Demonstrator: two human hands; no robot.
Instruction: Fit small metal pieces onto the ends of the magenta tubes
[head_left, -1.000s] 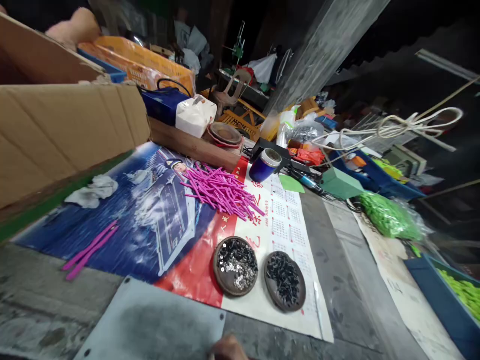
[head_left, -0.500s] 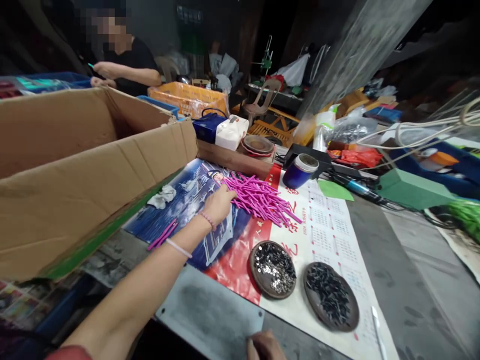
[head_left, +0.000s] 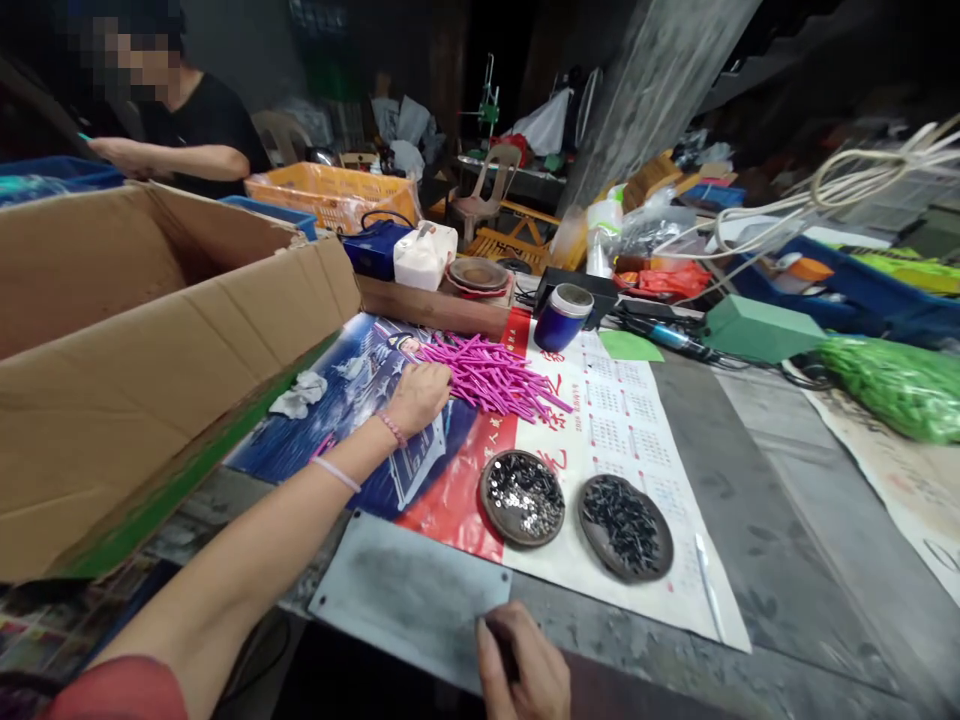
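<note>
My left hand [head_left: 420,398] reaches across the table to the near-left edge of a pile of magenta sticks [head_left: 499,378]. Its fingers are curled and closed against the pile; the fingertips are hidden, so what they grip cannot be made out. Low in the view, my right hand [head_left: 529,668] is curled at the right corner of a grey metal plate [head_left: 405,590]. A dark gap shows between thumb and fingers, and any small thing in it is unclear. Between the hands stand a round dish of shiny small rings and dark bits [head_left: 523,498] and a dish of black slim pieces [head_left: 626,527].
A large cardboard box [head_left: 180,390] takes up the left side. Under the dishes lies a calendar poster [head_left: 450,490]. A blue jar [head_left: 564,318], a white pen-like tool [head_left: 707,585] and a green box [head_left: 761,328] stand or lie rightward. A co-worker [head_left: 195,130] sits behind the box.
The whole view has shifted, so things sit further left and more of the right side shows. My right hand has come further into view; my left hand stays at the pile.
</note>
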